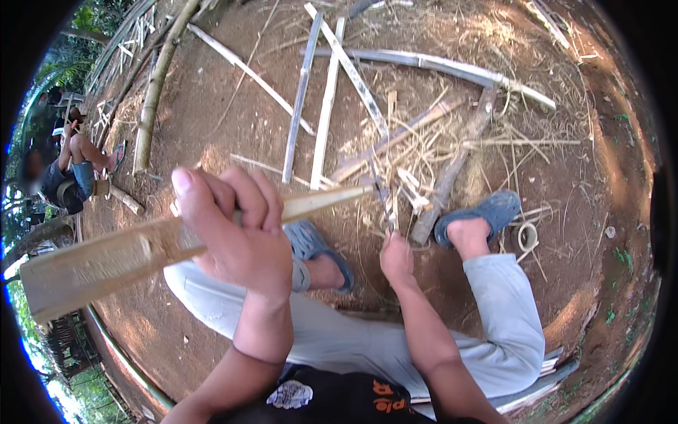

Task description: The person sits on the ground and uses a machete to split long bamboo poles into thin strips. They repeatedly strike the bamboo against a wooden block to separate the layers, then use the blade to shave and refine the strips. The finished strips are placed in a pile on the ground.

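Observation:
My left hand [244, 237] is closed around a long split bamboo piece [106, 261]. The wide end of the piece juts out to the left and close to the camera, while its narrow end reaches right, over the ground between my feet. My right hand [397, 260] grips a knife, its handle mostly hidden in my fist. The dark, narrow knife blade [382, 192] points away from me and meets or crosses the bamboo's far tip; whether it cuts in cannot be made out. Pale shavings [424, 166] lie heaped just beyond the blade.
Split bamboo strips [326, 106] lie crossed on the brown dirt ahead. A short log [455, 169] rests near my right clog [487, 212]. A bamboo ring [527, 236] sits farther right. At far left, another person [70, 166] sits by a long pole [157, 92].

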The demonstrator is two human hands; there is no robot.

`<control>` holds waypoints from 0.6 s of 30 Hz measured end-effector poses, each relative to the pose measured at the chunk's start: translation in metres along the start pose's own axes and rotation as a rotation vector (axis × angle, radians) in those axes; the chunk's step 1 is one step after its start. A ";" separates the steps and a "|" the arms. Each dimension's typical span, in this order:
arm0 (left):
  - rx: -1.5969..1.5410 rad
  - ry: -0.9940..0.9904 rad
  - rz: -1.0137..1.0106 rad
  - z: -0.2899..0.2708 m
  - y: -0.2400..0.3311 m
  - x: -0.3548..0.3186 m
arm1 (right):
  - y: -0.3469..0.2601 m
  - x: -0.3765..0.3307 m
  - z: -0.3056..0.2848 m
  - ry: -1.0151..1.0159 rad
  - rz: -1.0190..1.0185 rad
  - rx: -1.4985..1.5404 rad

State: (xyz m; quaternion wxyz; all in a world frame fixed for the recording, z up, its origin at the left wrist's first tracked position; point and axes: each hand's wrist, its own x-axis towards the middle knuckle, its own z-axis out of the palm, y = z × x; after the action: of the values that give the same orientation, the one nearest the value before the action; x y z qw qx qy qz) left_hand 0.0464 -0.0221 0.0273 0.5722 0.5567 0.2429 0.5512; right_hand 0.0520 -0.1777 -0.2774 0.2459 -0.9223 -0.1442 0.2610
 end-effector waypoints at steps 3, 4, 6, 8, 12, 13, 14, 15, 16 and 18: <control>0.048 0.018 0.037 -0.006 -0.001 0.003 | -0.008 -0.011 -0.009 0.056 -0.091 0.030; 0.097 0.034 0.065 -0.001 -0.002 0.002 | -0.009 -0.015 -0.014 0.099 -0.140 0.074; 0.121 0.015 0.065 -0.008 -0.005 0.001 | -0.008 -0.026 -0.017 0.135 -0.225 0.061; 0.063 0.017 0.023 -0.008 -0.004 0.003 | -0.027 -0.032 -0.031 0.179 -0.300 0.125; 0.021 0.010 0.028 -0.007 -0.006 0.010 | 0.015 -0.012 0.012 -0.007 -0.054 0.074; 0.060 0.024 0.041 -0.005 -0.005 0.012 | 0.017 -0.001 0.014 -0.103 0.063 0.014; 0.098 0.037 0.053 -0.003 -0.004 0.012 | 0.023 0.000 0.014 -0.124 0.086 0.004; 0.100 0.044 0.059 -0.003 -0.004 0.014 | 0.029 -0.003 0.013 -0.145 0.110 -0.007; 0.117 0.050 0.041 -0.005 -0.003 0.011 | 0.032 -0.015 0.012 -0.188 0.147 -0.022; 0.078 0.050 -0.012 -0.014 -0.002 0.008 | 0.026 -0.013 0.019 -0.188 0.151 0.025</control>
State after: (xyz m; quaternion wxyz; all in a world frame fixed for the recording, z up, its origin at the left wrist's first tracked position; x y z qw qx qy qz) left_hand 0.0373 -0.0089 0.0244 0.5470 0.5630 0.2816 0.5518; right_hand 0.0341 -0.1979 -0.3000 0.2224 -0.8988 -0.0935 0.3659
